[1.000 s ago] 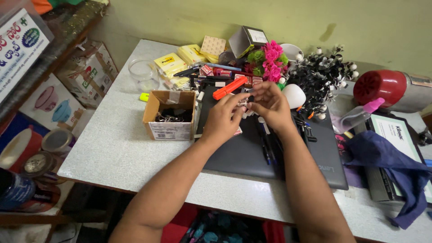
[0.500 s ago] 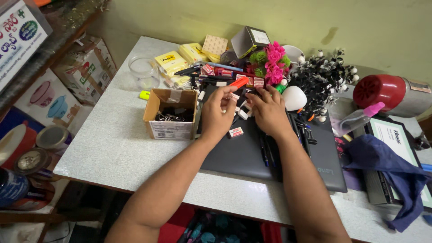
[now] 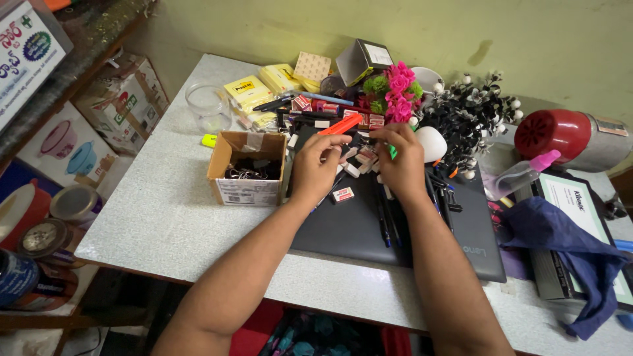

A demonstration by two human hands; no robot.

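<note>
speckled grey table (image 3: pixel 151 204) stands against a pale green wall (image 3: pixel 277 29), crowded with stationery around a closed dark laptop (image 3: pixel 369 221). both hands work close together over small red-and-white boxes (image 3: pixel 359 158) on the lid; left hand (image 3: pixel 316 168) curled beside an open cardboard box (image 3: pixel 247 168), right hand (image 3: pixel 399 161) pinching among them, its grip unclear.

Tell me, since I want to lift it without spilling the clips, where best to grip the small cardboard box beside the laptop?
Probably by the two long side walls of the cardboard box, coming straight down from above. Its top is open and it sits upright on the table, with free space on its left; the left hand and the closed laptop crowd its right side.
</note>
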